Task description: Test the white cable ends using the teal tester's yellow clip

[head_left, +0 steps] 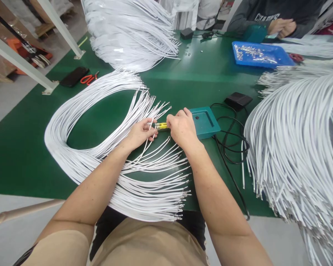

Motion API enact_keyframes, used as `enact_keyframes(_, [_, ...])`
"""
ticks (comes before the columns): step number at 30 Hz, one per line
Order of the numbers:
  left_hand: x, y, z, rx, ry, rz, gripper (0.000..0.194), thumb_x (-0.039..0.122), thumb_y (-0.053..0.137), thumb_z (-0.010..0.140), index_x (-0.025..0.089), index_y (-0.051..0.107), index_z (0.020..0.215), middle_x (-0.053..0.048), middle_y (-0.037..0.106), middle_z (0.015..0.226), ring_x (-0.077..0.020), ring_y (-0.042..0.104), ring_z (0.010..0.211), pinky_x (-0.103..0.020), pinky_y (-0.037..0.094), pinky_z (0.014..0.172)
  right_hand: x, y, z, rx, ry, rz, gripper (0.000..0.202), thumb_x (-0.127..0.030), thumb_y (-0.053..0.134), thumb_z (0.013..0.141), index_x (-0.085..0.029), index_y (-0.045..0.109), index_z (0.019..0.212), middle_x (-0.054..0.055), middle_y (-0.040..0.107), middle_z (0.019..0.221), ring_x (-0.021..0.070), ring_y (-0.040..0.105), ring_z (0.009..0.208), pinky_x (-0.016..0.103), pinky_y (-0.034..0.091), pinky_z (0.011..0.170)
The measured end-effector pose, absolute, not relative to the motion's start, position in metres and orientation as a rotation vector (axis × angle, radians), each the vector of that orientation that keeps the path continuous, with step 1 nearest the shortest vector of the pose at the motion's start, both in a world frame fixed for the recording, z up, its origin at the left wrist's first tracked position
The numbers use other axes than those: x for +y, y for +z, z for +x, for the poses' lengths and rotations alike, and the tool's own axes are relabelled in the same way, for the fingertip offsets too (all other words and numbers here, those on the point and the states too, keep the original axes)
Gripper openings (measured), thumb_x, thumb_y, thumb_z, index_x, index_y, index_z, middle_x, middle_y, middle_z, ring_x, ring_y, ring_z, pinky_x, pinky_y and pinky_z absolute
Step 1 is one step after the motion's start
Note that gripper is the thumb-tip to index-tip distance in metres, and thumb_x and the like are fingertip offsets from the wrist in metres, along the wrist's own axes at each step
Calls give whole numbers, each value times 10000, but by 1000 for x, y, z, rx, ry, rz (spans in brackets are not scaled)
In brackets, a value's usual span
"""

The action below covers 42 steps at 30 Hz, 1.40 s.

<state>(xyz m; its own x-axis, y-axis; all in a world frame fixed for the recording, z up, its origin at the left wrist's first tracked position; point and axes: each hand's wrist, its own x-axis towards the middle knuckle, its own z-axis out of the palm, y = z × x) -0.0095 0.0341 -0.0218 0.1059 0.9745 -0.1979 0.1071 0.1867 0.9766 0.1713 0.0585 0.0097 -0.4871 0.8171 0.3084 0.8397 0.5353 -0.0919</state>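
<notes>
Between my thumb and fingers, my left hand (142, 132) pinches a white wire (148, 144) near its end. My right hand (182, 126) is closed on a small yellow tool (162, 126) with a metal tip, whose far part is hidden by my fingers. That tip meets the wire end at my left fingertips. Around my forearms lies a looped bundle of white wires (57, 129), its ends with metal terminals fanned out on both sides of my left hand. Just beyond my right hand sits a teal box (204, 123) with a recessed top.
Large white wire bundles stand at the back (130, 33) and at the right (296, 140). Black cables (227, 147) run by a black box (238, 100). A blue tray (262, 54) holds small metal parts near another person's hands (282, 27). Red-handled scissors (88, 78) lie beside a black phone-like object (74, 76).
</notes>
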Motion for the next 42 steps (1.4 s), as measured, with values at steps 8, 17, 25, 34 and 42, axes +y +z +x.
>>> enact_keyframes(8, [32,-20,-6,1297,921,1147,350,179,699,714,158,555,1032,-10,678,693,-126,662,637,-217,533,553,58,9,171,-2470,-44,-1371,244,-67,441,800,-182,655,824,63,634,683,225,529,847,445,240,1076])
enact_keyframes(17, [30,-16,-8,1340,881,1160,375,187,697,722,147,568,1071,-32,688,733,-138,667,650,-235,534,560,57,9,189,-2025,-219,-1775,412,-294,478,908,-134,503,1287,216,453,1387,376,296,1335,672,111,1050])
enact_keyframes(25, [32,-13,-25,1279,947,1130,423,239,727,716,130,580,1096,-45,683,776,-136,667,694,-230,537,597,56,8,189,-2000,-255,-1666,376,-307,472,916,-139,539,1246,185,515,1330,345,392,1271,600,186,1063])
enact_keyframes(34, [31,-9,-29,1142,965,1065,550,301,745,719,181,557,1221,-9,651,793,-99,635,722,-172,483,601,39,13,158,-2051,331,-1308,254,-236,410,939,-191,653,881,60,647,891,178,581,863,263,424,772])
enact_keyframes(42, [29,-6,-29,1091,938,1117,562,292,750,718,176,551,1231,-29,674,822,-128,651,779,-203,503,656,40,11,149,-1976,772,-1387,229,-164,498,852,-190,725,851,51,700,888,176,626,824,290,453,778])
